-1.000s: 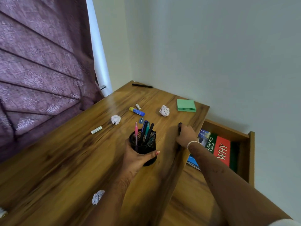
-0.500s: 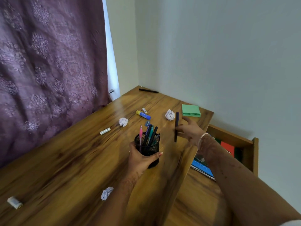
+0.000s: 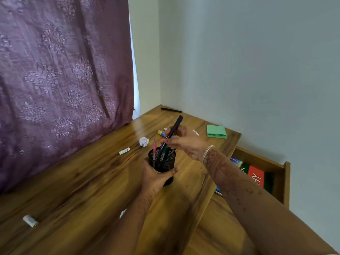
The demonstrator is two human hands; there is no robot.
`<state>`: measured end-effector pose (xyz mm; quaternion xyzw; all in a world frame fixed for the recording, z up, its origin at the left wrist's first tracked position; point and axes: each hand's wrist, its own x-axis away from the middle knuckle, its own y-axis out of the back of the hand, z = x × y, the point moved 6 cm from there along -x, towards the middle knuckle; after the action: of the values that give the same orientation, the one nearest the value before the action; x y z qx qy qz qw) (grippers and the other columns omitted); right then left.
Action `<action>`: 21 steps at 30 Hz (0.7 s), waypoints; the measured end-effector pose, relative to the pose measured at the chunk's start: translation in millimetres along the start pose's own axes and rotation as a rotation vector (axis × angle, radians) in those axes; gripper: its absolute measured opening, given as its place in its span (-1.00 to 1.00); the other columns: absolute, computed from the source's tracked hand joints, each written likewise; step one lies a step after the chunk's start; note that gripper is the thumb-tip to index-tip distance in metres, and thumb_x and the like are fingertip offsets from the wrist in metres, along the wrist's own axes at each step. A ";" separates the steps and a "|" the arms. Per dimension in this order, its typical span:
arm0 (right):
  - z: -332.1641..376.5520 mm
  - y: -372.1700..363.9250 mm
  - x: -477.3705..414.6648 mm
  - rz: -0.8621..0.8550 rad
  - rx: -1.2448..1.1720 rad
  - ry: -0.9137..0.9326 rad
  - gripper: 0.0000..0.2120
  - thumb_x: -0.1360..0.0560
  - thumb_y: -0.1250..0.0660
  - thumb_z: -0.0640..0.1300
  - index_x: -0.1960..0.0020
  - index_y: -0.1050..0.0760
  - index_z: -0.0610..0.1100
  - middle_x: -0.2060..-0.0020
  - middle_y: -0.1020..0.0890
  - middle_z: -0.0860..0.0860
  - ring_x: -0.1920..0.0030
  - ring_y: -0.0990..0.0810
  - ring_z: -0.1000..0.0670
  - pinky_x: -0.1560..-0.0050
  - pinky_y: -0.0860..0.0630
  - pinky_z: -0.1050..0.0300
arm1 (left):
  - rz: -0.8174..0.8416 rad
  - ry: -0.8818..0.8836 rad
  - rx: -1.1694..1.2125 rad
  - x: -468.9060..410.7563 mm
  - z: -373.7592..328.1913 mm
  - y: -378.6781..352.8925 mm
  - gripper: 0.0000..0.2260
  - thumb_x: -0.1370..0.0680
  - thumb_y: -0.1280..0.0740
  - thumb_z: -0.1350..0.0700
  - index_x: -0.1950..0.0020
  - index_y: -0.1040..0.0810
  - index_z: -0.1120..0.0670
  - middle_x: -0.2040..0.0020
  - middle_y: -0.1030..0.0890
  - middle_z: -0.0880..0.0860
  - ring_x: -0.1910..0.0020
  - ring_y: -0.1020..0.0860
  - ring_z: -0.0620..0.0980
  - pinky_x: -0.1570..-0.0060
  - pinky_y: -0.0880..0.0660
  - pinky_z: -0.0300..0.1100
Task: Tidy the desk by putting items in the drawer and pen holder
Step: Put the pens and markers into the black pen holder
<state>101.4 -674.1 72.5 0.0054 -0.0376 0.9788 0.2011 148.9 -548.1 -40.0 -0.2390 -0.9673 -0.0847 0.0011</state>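
A black mesh pen holder [image 3: 164, 163] with several pens in it stands near the wooden desk's [image 3: 73, 190] right edge. My left hand [image 3: 154, 178] is wrapped around its near side. My right hand [image 3: 185, 141] holds a black pen [image 3: 173, 127] tilted over the holder, its lower tip at the rim among the other pens. The open drawer [image 3: 266, 162] at the right holds a red and green book [image 3: 254, 176] and a blue notebook [image 3: 218, 191], partly hidden by my right arm.
On the desk lie a green sticky-note pad [image 3: 216, 131], a crumpled paper ball [image 3: 143, 141], a blue and yellow glue stick [image 3: 161, 133], a white eraser [image 3: 124, 151], a black pen [image 3: 170, 110] by the wall and a small roll [image 3: 30, 220]. A purple curtain [image 3: 60, 70] hangs left.
My right hand picked the black pen up from the desk's right edge and carried it left to the holder. My left hand has stayed on the holder. The view tilted upward.
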 end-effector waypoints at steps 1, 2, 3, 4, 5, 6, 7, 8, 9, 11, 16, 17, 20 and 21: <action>-3.0 -3.8 -0.2 0.011 0.071 0.008 -0.73 -0.38 -0.46 -0.41 0.05 -0.48 -0.16 0.08 -0.57 -0.07 0.05 -0.62 -0.03 -0.05 -0.62 0.07 | -0.014 -0.002 -0.003 -0.3 -0.3 2.6 -0.16 -0.10 -0.69 0.02 -0.23 -0.28 0.01 -0.22 -0.48 0.01 -0.23 -0.48 0.00 -0.17 -0.44 -0.14; -5.6 -7.5 -0.5 0.025 0.138 0.014 -0.74 -0.37 -0.47 -0.39 0.07 -0.49 -0.14 0.11 -0.58 -0.04 0.06 -0.60 0.00 -0.03 -0.62 0.08 | -0.024 -0.002 -0.004 -0.7 -0.4 5.2 -0.15 -0.10 -0.69 0.02 -0.24 -0.29 0.03 -0.23 -0.48 0.04 -0.23 -0.48 0.01 -0.17 -0.45 -0.14; -8.1 -10.6 -1.3 0.038 0.191 0.018 -0.74 -0.37 -0.48 -0.37 0.07 -0.50 -0.12 0.13 -0.59 -0.02 0.07 -0.59 0.02 -0.04 -0.61 0.08 | -0.030 0.000 -0.003 -1.1 -0.5 7.7 -0.15 -0.09 -0.70 0.02 -0.24 -0.29 0.03 -0.23 -0.48 0.04 -0.23 -0.48 0.01 -0.17 -0.45 -0.13; -10.4 -13.1 -2.4 0.050 0.226 0.021 -0.75 -0.37 -0.48 -0.36 0.07 -0.51 -0.11 0.14 -0.60 0.00 0.07 -0.59 0.04 -0.03 -0.61 0.10 | -0.033 0.004 -0.004 -1.3 -0.6 9.9 -0.15 -0.09 -0.70 0.01 -0.22 -0.29 0.02 -0.22 -0.48 0.03 -0.22 -0.48 0.00 -0.17 -0.45 -0.13; -11.8 -15.1 -4.2 0.057 0.256 0.026 -0.75 -0.37 -0.47 -0.36 0.06 -0.51 -0.10 0.15 -0.62 0.01 0.08 -0.60 0.05 0.00 -0.62 0.13 | -0.036 0.008 -0.006 -1.7 -0.5 12.6 -0.16 -0.08 -0.70 0.01 -0.20 -0.29 0.00 -0.21 -0.48 0.01 -0.21 -0.47 -0.02 -0.16 -0.45 -0.13; -12.4 -16.3 -6.1 0.057 0.279 0.031 -0.76 -0.38 -0.46 -0.36 0.07 -0.52 -0.11 0.16 -0.62 0.01 0.10 -0.61 0.06 0.03 -0.62 0.14 | -0.038 0.010 -0.003 -1.9 -0.3 14.9 -0.17 -0.08 -0.70 0.01 -0.19 -0.28 -0.01 -0.20 -0.46 0.00 -0.19 -0.46 -0.03 -0.15 -0.44 -0.14; -12.6 -17.5 -8.7 0.057 0.289 0.032 -0.78 -0.39 -0.45 -0.36 0.07 -0.53 -0.12 0.16 -0.62 0.00 0.10 -0.61 0.05 0.04 -0.63 0.13 | -0.042 0.012 0.003 -2.8 0.3 17.8 -0.17 -0.08 -0.69 0.01 -0.18 -0.27 -0.02 -0.19 -0.45 -0.02 -0.19 -0.45 -0.04 -0.15 -0.43 -0.14; -12.6 -18.7 -11.5 0.059 0.280 0.025 -0.79 -0.40 -0.44 -0.36 0.07 -0.54 -0.12 0.16 -0.62 -0.01 0.10 -0.62 0.04 0.04 -0.63 0.11 | -0.047 0.016 0.011 -4.0 0.9 20.7 -0.17 -0.08 -0.69 0.02 -0.17 -0.26 -0.03 -0.18 -0.45 -0.02 -0.19 -0.44 -0.05 -0.17 -0.44 -0.13; -12.5 -19.3 -14.1 0.062 0.257 0.011 -0.80 -0.41 -0.44 -0.35 0.06 -0.55 -0.13 0.14 -0.62 -0.04 0.09 -0.62 0.03 0.02 -0.63 0.08 | -0.053 0.020 0.018 -5.0 1.9 23.3 -0.17 -0.08 -0.70 0.02 -0.17 -0.26 -0.03 -0.17 -0.45 -0.03 -0.19 -0.44 -0.05 -0.20 -0.44 -0.12; -11.9 -20.2 -20.2 0.079 0.207 -0.030 -0.84 -0.43 -0.45 -0.30 0.02 -0.58 -0.14 0.10 -0.65 -0.09 0.04 -0.64 0.00 -0.03 -0.62 0.05 | -0.068 0.022 0.029 -9.4 4.1 29.9 -0.18 -0.09 -0.69 0.02 -0.16 -0.26 -0.03 -0.10 -0.44 -0.09 -0.16 -0.44 -0.07 -0.16 -0.42 -0.18; -12.7 -15.7 -40.2 0.125 0.118 -0.069 -0.76 -0.50 -0.39 -0.12 -0.09 -0.61 -0.25 0.02 -0.71 -0.09 -0.01 -0.68 0.00 0.10 -0.63 0.19 | -0.098 0.013 0.059 -25.9 13.1 47.2 -0.19 -0.11 -0.69 0.05 -0.19 -0.29 -0.04 -0.13 -0.47 -0.09 -0.14 -0.48 -0.10 -0.03 -0.41 -0.29; -13.0 -10.6 -47.2 0.078 0.094 -0.048 -0.78 -0.51 -0.37 -0.13 -0.07 -0.61 -0.25 0.03 -0.71 -0.10 0.03 -0.69 -0.01 0.12 -0.64 0.19 | -0.102 0.013 0.064 -30.0 15.3 50.2 -0.20 -0.11 -0.69 0.05 -0.20 -0.30 -0.03 -0.12 -0.48 -0.10 -0.13 -0.49 -0.10 -0.01 -0.41 -0.32; -22.8 18.9 -68.9 -0.190 0.039 0.005 -0.84 -0.53 -0.36 -0.22 -0.02 -0.61 -0.30 0.06 -0.69 -0.17 0.20 -0.69 0.01 0.15 -0.64 0.21 | -0.116 0.017 0.072 -41.8 19.4 56.0 -0.22 -0.13 -0.69 0.10 -0.18 -0.30 -0.03 -0.04 -0.49 -0.16 -0.10 -0.51 -0.10 0.13 -0.38 -0.46; -30.0 30.6 -75.1 -0.282 0.080 0.005 -0.86 -0.52 -0.36 -0.24 -0.01 -0.61 -0.31 0.08 -0.68 -0.17 0.21 -0.67 0.00 0.13 -0.64 0.19 | -0.119 0.024 0.076 -45.9 20.8 57.2 -0.22 -0.13 -0.69 0.10 -0.18 -0.29 -0.04 -0.03 -0.48 -0.18 -0.09 -0.50 -0.11 0.14 -0.38 -0.47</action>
<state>158.6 -729.4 38.5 0.0163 0.0031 0.9415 0.3365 216.8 -516.0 -53.1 -0.1797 -0.9823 -0.0509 0.0167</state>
